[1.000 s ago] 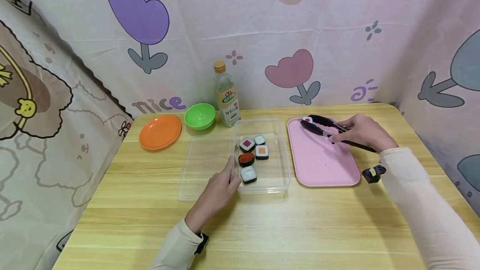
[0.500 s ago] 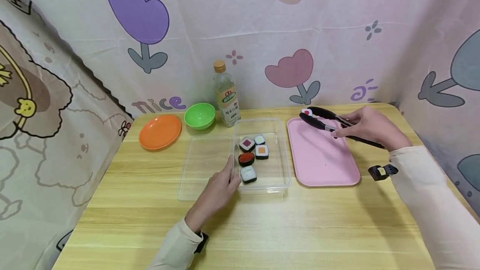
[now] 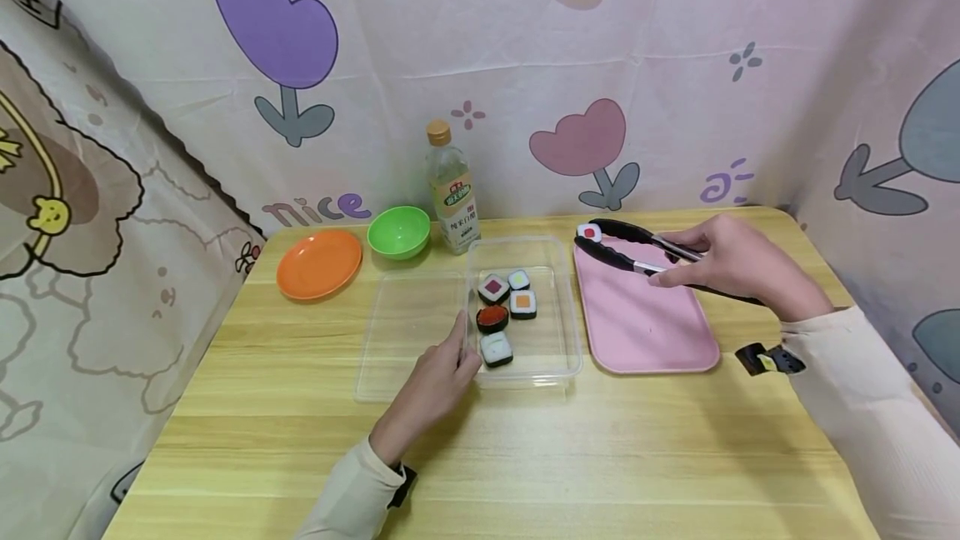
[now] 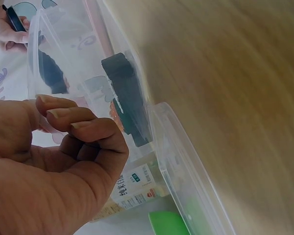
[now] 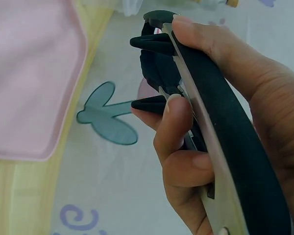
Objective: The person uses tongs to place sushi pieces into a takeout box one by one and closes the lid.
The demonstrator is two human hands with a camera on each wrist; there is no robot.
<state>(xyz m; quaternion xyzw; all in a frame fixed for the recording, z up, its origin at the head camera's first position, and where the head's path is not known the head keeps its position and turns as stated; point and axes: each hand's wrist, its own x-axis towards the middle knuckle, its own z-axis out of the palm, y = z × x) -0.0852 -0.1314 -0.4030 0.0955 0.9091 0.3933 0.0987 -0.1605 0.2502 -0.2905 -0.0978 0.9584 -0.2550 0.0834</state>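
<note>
My right hand (image 3: 738, 261) grips black tongs (image 3: 637, 267), also seen close up as tongs (image 5: 220, 112) in the right wrist view. Pinched between the tips is a small white sushi roll (image 3: 590, 232) with a red centre, held over the far left corner of the pink tray (image 3: 652, 332). At its left wall, a clear plastic container (image 3: 562, 361) is held by my left hand (image 3: 442, 377), whose fingers look curled in the left wrist view. Inside stand several sushi pieces, among them a red-topped one (image 3: 492, 318) and an orange-centred roll (image 3: 523, 303).
A clear lid (image 3: 408, 340) lies left of the container. Behind it stand a green bowl (image 3: 400, 233) and a bottle (image 3: 455, 198) with an orange cap. The orange plate (image 3: 320, 265) sits at the back left. A patterned cloth hangs behind the table.
The tongs have lifted the red-centred sushi roll from the tray's far left corner and carried it left, toward the container. My left hand has stayed in place.
</note>
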